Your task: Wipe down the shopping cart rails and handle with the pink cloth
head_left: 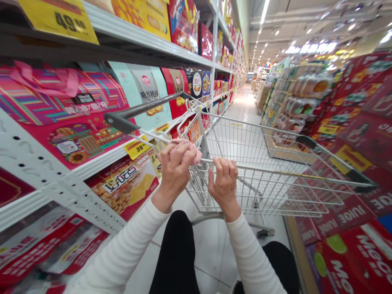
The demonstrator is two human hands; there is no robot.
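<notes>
A wire shopping cart [260, 179] stands in front of me in a shop aisle, its basket empty. My left hand [174, 169] is closed around a pink cloth [188, 148], pressed against the cart's near wire rim by the child-seat flap. My right hand [225, 181] is closed on the same top wire of the cart, a little to the right. The cart's dark push handle [143, 109] slants up to the left, above both hands. Both my sleeves are white.
Shelves [76, 171] packed with red and pink biscuit boxes and yellow price tags run close along my left. Stacked red juice cartons [355, 228] crowd the right. The tiled aisle floor [245, 106] stretches ahead past a pallet of wrapped goods [294, 106].
</notes>
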